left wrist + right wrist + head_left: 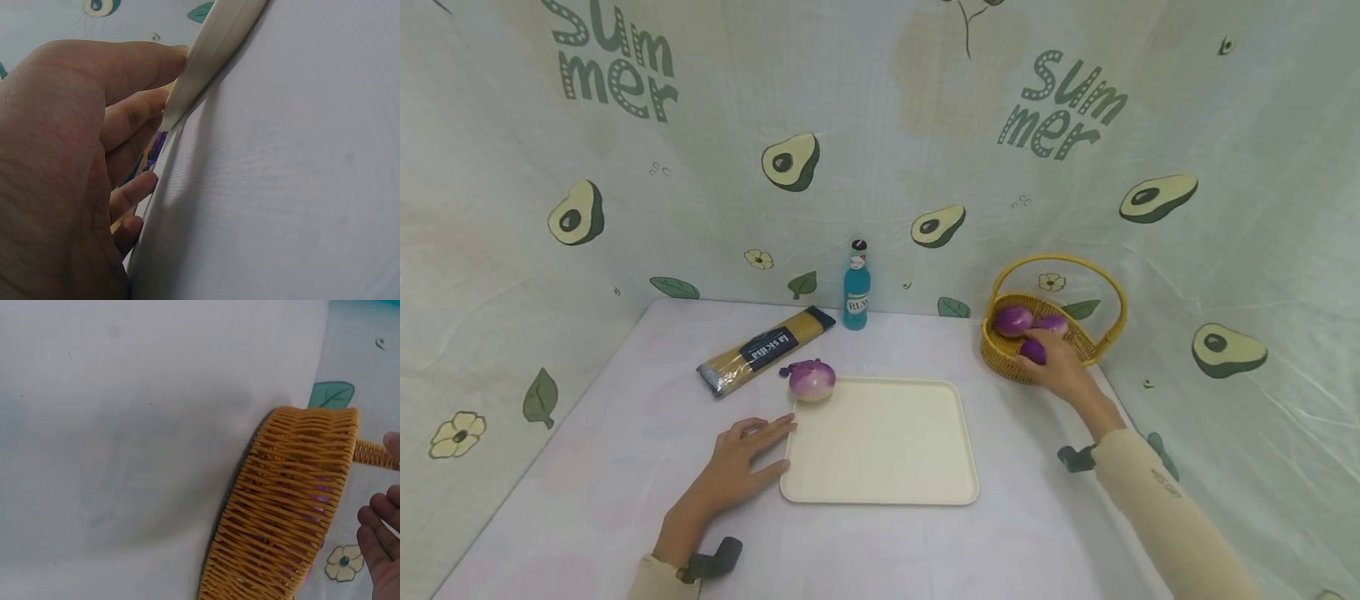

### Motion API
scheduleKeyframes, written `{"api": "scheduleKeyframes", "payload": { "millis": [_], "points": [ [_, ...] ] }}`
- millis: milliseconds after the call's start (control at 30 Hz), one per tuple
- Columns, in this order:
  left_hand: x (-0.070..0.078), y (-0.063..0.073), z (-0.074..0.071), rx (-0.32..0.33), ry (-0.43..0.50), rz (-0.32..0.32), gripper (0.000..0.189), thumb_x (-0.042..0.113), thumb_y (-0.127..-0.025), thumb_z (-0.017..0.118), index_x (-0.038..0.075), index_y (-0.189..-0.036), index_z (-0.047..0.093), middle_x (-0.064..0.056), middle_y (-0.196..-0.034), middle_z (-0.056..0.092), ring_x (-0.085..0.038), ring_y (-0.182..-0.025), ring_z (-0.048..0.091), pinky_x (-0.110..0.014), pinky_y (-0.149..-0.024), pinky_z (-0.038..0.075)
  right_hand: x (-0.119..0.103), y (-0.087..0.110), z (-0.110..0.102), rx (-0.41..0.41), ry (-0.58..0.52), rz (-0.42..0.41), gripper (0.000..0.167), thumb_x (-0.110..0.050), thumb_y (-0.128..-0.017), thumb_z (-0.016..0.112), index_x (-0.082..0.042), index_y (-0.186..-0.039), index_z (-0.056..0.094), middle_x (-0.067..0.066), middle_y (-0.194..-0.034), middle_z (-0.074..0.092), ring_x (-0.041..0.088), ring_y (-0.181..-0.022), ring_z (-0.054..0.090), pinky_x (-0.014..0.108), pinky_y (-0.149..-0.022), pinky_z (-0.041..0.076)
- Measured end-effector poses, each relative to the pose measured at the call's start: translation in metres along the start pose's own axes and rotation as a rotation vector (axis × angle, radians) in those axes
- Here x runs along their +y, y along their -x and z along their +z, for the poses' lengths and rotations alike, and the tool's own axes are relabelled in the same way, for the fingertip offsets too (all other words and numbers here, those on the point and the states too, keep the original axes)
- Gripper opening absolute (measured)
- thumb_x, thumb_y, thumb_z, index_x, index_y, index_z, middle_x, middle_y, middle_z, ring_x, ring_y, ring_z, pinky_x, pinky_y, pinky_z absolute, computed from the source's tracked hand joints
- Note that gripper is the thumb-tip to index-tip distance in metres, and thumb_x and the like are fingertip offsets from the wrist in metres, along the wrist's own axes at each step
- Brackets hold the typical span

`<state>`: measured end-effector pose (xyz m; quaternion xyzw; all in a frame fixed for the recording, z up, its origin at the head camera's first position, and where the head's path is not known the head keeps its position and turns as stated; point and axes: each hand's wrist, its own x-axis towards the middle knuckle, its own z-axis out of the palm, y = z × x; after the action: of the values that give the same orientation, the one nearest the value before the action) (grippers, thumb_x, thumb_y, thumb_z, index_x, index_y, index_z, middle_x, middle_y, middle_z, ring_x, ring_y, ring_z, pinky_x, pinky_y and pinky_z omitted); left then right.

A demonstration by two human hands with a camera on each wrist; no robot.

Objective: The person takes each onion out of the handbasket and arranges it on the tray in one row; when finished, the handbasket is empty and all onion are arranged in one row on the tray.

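A cream tray (880,442) lies on the table before me. My left hand (737,468) is at its left edge, the thumb and fingertips spread along the rim; in the left wrist view the thumb touches the tray rim (209,56). A purple-and-white turnip (812,381) sits at the tray's back left corner. My right hand (1056,364) reaches over a wicker basket (1000,360), close to a dark purple turnip (1033,351). Two more purple turnips (1013,321) lie inside. In the right wrist view, fingers (375,531) and thumb stand apart with no turnip visible between them.
A pack of spaghetti (767,350) lies slanted behind the left hand. Near the back edge stands a bottle of blue drink (856,287). The basket's tall handle (1060,258) arches over its opening. Printed cloth surrounds the table at the back and sides.
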<state>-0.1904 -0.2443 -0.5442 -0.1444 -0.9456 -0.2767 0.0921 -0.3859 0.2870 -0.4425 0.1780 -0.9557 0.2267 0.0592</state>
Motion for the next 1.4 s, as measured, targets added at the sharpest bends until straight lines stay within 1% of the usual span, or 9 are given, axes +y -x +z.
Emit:
{"api": "scheduleKeyframes", "payload": {
  "millis": [133, 333, 567, 633, 967, 1167, 1400],
  "points": [
    [-0.001, 0.000, -0.001, -0.015, -0.004, -0.017, 0.059, 0.044, -0.092, 0.067, 0.026, -0.146, 0.054, 0.009, -0.152, 0.047, -0.032, -0.132, 0.038, -0.061, -0.102, 0.025, 0.003, -0.003, -0.003, -0.015, 0.017, 0.039, 0.062, -0.026, -0.097, 0.067, 0.006, -0.144, 0.043, 0.034, -0.146, 0.039, 0.054, -0.134, 0.034, 0.066, -0.108, 0.027],
    [-0.002, 0.000, 0.000, -0.015, -0.011, -0.024, 0.059, 0.046, -0.092, 0.067, 0.027, -0.146, 0.054, 0.010, -0.152, 0.047, -0.031, -0.132, 0.038, -0.060, -0.101, 0.026, 0.008, -0.005, -0.004, -0.051, 0.034, 0.087, 0.065, -0.029, -0.098, 0.065, 0.006, -0.146, 0.039, 0.035, -0.148, 0.034, 0.054, -0.135, 0.031, 0.067, -0.108, 0.026],
    [-0.008, 0.002, 0.003, -0.012, -0.034, -0.007, 0.059, 0.047, -0.093, 0.066, 0.028, -0.147, 0.053, 0.014, -0.153, 0.045, -0.030, -0.132, 0.039, -0.058, -0.100, 0.028, 0.016, -0.006, -0.002, -0.040, 0.031, 0.060, 0.064, -0.024, -0.097, 0.067, 0.009, -0.144, 0.041, 0.036, -0.147, 0.035, 0.055, -0.135, 0.030, 0.067, -0.110, 0.023],
    [-0.008, 0.002, 0.004, -0.011, -0.041, -0.001, 0.059, 0.048, -0.093, 0.065, 0.028, -0.147, 0.052, 0.015, -0.153, 0.044, -0.028, -0.132, 0.039, -0.057, -0.099, 0.028, 0.019, -0.007, -0.002, -0.042, 0.030, 0.063, 0.064, -0.023, -0.097, 0.067, 0.009, -0.145, 0.040, 0.036, -0.147, 0.035, 0.055, -0.135, 0.029, 0.066, -0.110, 0.023],
    [-0.007, 0.001, 0.004, -0.010, -0.033, -0.006, 0.059, 0.048, -0.093, 0.065, 0.030, -0.148, 0.051, 0.016, -0.153, 0.044, -0.028, -0.133, 0.038, -0.056, -0.100, 0.027, 0.029, -0.013, -0.001, -0.054, 0.042, 0.062, 0.065, -0.022, -0.096, 0.067, 0.013, -0.143, 0.038, 0.039, -0.145, 0.035, 0.056, -0.133, 0.031, 0.066, -0.109, 0.025],
    [-0.006, 0.001, 0.003, -0.008, -0.029, 0.000, 0.059, 0.046, -0.093, 0.066, 0.028, -0.147, 0.052, 0.015, -0.153, 0.044, -0.028, -0.133, 0.038, -0.056, -0.100, 0.026, 0.030, -0.017, -0.002, -0.070, 0.052, 0.086, 0.067, -0.022, -0.096, 0.067, 0.015, -0.142, 0.037, 0.041, -0.145, 0.033, 0.058, -0.132, 0.031, 0.067, -0.109, 0.024],
    [-0.007, -0.001, 0.004, -0.018, -0.036, -0.007, 0.059, 0.049, -0.094, 0.064, 0.030, -0.148, 0.051, 0.015, -0.153, 0.044, -0.028, -0.134, 0.038, -0.058, -0.102, 0.026, 0.035, -0.023, -0.005, -0.093, 0.053, 0.107, 0.067, -0.020, -0.095, 0.067, 0.018, -0.141, 0.035, 0.044, -0.143, 0.032, 0.060, -0.131, 0.031, 0.068, -0.108, 0.025]
  ]
}}
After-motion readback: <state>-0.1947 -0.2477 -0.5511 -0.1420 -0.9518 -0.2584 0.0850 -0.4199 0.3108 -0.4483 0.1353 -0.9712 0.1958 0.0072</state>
